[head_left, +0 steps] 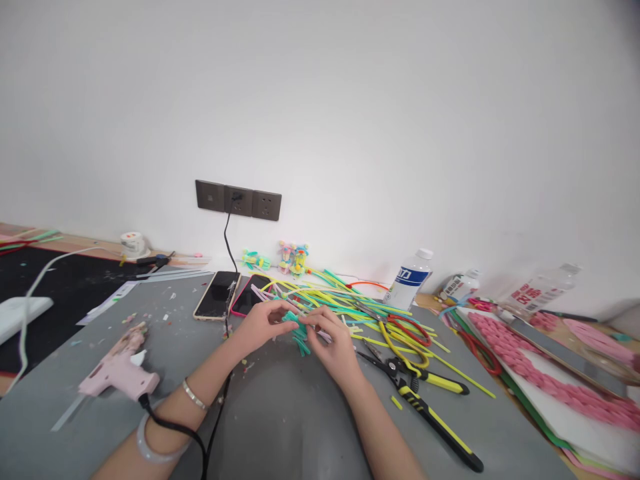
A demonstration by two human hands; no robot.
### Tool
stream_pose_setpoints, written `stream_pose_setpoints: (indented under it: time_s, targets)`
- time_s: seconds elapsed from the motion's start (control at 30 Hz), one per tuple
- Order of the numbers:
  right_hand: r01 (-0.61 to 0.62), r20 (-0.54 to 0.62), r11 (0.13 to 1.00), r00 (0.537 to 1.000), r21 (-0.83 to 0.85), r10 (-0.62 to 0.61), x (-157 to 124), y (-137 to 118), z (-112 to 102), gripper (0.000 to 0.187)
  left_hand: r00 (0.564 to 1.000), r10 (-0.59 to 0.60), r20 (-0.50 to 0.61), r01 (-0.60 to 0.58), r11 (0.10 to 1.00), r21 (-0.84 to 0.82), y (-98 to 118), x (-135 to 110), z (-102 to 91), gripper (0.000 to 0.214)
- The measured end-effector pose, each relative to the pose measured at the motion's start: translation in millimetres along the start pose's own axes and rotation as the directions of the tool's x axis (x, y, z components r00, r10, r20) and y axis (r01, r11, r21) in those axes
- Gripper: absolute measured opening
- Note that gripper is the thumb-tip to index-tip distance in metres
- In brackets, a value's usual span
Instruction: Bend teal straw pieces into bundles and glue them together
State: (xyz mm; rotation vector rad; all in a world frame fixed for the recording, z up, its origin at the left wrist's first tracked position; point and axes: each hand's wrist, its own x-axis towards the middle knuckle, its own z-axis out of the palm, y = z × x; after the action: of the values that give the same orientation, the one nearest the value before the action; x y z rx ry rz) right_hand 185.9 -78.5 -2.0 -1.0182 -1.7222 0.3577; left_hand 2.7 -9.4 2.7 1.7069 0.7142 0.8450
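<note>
Between my two hands is a small teal piece of bent pipe cleaners, with short ends hanging below the fingers. My left hand pinches its upper left side between thumb and fingers. On the other side my right hand grips it with thumb and index finger. Fingers cover part of the piece, so its full shape is hidden. Just behind the hands lies a loose pile of yellow, green and lilac pipe cleaners.
A pink glue gun with a black cord lies left. Yellow-black pliers and scissors lie right. Two phones, small pipe-cleaner figures and a bottle stand or lie behind. Pink braided strands cover the far right.
</note>
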Motion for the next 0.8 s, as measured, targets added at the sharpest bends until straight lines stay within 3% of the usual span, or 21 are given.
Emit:
stream_pose_setpoints:
  time_s: [0.2, 0.6, 0.8]
  targets:
    - [0.007, 0.021, 0.999, 1.0, 0.036, -0.008, -2.1, 1.2, -0.9, 0.031, 0.999, -0.036, -0.003, 0.035, 0.992, -0.124, 0.2, 0.9, -1.4, 0.034]
    - [-0.178, 0.037, 0.94, 0.984, 0.292, 0.175, -0.1, 6.1, 0.1, 0.019, 0.998, -0.042, 0.041, 0.048, 0.985, -0.165, 10.8, -0.6, -2.6, 0.036]
    - [-0.193, 0.048, 0.943, 0.981, 0.27, 0.187, -0.7, 7.3, 0.5, 0.016, 0.997, -0.069, 0.045, 0.077, 0.978, -0.192, 11.8, -0.8, -1.2, 0.039]
